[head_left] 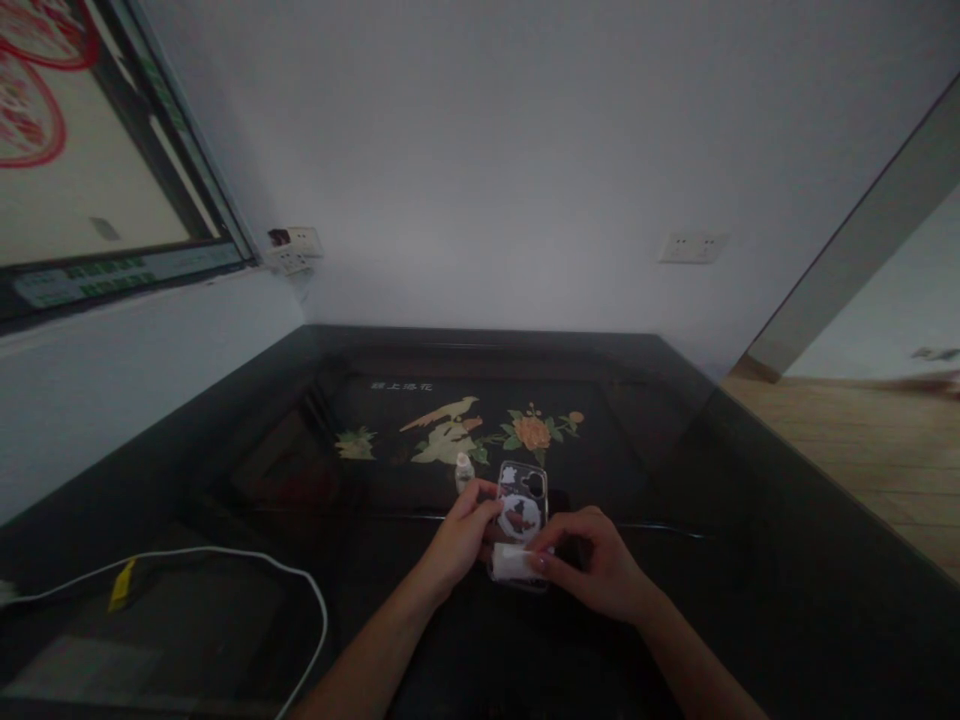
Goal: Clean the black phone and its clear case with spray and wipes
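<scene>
A clear phone case point(523, 478) with white printed patterns and a camera cutout is held over the dark table. My left hand point(466, 530) grips its left edge, thumb on the near face. Pinched in the fingers of my right hand point(589, 560) is a white wipe or folded tissue point(511, 562), which lies against the lower part of the case. Just beyond my left hand stands a small clear bottle point(464, 470) with a white cap.
The glossy black table point(712, 620) carries a bird-and-flower picture point(531, 432). A white cable point(225, 550) with a yellow tag point(121, 586) curves across the left side. Wall sockets point(694, 247) sit behind, a window point(97, 150) at upper left.
</scene>
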{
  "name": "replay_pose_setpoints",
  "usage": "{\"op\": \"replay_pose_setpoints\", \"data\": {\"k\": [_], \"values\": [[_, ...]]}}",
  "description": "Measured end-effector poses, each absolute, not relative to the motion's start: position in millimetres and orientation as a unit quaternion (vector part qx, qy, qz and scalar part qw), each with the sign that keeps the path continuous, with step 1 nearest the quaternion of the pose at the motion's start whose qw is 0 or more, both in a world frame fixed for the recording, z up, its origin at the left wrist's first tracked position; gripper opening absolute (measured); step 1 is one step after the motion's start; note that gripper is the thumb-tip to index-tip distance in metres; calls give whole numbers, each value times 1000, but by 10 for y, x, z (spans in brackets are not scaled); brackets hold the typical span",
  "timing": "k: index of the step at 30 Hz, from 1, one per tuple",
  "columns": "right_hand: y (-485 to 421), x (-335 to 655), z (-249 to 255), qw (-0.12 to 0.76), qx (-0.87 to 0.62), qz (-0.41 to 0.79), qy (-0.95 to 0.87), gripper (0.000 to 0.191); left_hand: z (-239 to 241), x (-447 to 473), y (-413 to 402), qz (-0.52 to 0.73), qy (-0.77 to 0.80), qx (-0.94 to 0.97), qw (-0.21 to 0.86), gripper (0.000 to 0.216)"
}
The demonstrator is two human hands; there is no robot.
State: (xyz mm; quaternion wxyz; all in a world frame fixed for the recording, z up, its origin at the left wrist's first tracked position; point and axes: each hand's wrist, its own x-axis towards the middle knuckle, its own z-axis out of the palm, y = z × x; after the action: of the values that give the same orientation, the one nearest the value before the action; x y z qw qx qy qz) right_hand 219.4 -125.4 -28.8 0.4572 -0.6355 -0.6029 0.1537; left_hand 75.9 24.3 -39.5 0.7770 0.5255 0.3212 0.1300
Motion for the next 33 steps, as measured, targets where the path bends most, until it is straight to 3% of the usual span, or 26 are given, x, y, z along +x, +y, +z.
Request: {"op": "replay_pose_setpoints", "data": {"k": [3, 7, 12, 16, 24, 30, 33], "values": [[-1262, 2191, -302, 496, -595, 247, -582, 16, -385, 764, 244, 125, 321, 511, 787, 33], [-1177, 2251, -335, 634, -526, 366, -434, 26, -482, 786, 265, 139, 302, 496, 802, 37], [-1032, 2440, -345, 787, -510, 293, -188, 30, -546, 813, 263, 149, 294, 497, 803, 38], [-977, 2523, -335, 838, -482, 227, -115, 33, -471, 775, 225, 151, 282, 504, 803, 44], [-983, 2297, -363, 773, -578, 118, -233, 26, -337, 701, 128, 29, 169, 373, 912, 44], [-1031, 2142, -380, 638, -604, 41, -476, 5, -344, 737, 94, 69, 156, 326, 930, 47], [-1043, 2106, -359, 589, -584, 28, -557, 12, -347, 750, 97, 85, 164, 297, 937, 43]]}}
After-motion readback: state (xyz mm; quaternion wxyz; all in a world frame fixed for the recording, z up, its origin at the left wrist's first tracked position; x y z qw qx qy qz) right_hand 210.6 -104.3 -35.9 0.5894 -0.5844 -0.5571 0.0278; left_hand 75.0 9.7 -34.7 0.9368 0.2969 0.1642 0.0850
